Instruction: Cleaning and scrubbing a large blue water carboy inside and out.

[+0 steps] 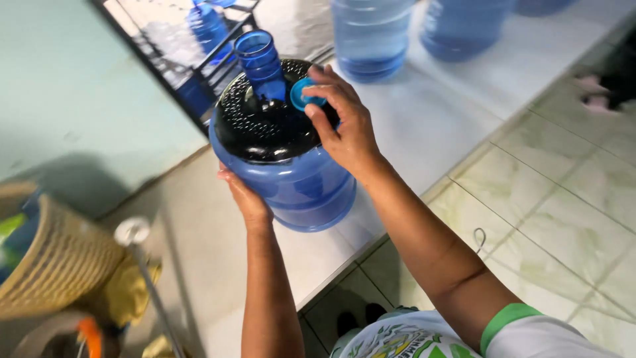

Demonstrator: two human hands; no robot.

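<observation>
A pale counter [457, 113] runs under and beyond both hands, and on it, tipped a little toward the person, rests a large blue water jug [291, 182] with a dark shoulder and an open neck [260, 63] pointing up and away. The jug sits between the hands, its base near the counter's front edge, seemingly leaned so that its mouth is within easy reach.

Past the right hand, farther along the counter, stand two more blue jugs [370, 36], one partly filled. Beyond the left hand a dark metal rack [218, 56] holds another blue bottle. Below and outside the left hand sits a woven basket [50, 262], and near it a thin pole with a white knob [132, 232].

The left hand [246, 199] is spread flat against the jug's lower side, pressing rather than gripping, which looks like bracing to keep the tilted jug from rolling. The right hand [344, 126] lies over the jug's shoulder, just beside the neck, and pinches a small blue cap [303, 94] between thumb and fingertips, held close to the open mouth.
</observation>
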